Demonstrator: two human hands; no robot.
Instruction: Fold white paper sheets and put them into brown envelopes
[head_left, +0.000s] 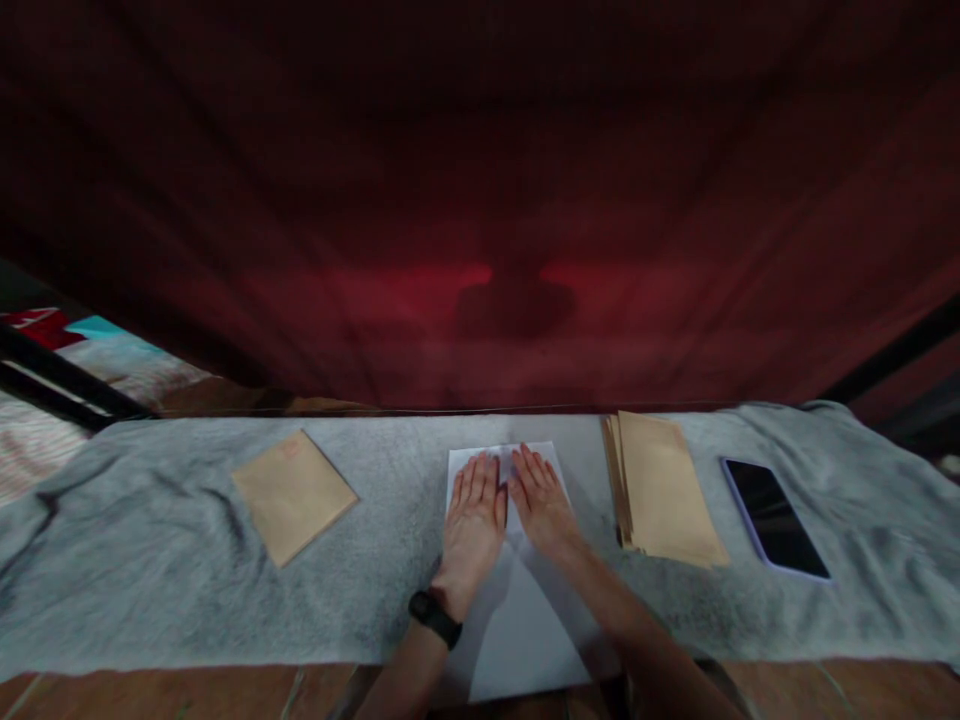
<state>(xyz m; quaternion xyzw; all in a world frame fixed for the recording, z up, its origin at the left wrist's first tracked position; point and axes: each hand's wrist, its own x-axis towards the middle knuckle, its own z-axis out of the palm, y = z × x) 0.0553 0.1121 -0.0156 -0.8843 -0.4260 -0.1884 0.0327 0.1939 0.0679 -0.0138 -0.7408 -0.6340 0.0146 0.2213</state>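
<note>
A grey towel (172, 590), nubbly and rumpled at its ends, is covering the table (150, 690), whose reddish wood is showing along the near edge. Toward the left, a tan paper envelope (292, 495) is lying flat on the towel, turned at an angle and well apart from the hands.

In the middle, a smooth white sheet (517, 630) is lying lengthwise, its near end reaching over the towel's edge toward the person. The left hand (471, 520) is pressing palm-down on the far half, fingers straight and close together, gripping nothing. A black watch (435, 617) is sitting on that wrist. The right hand (541, 505) is lying just beside it, equally flat and spread, fingers pointing away, the forearm coming in slantwise from the lower right. The two thumbs are nearly touching. Whether the sheet is folded under the fingertips is too blurred to tell.

To the right, a stack (664, 490) of tan envelopes is resting with fanned edges, and beyond it a dark, glossy phone (776, 515) is lying face up. A deep red curtain (480, 200) is hanging in soft folds behind.
</note>
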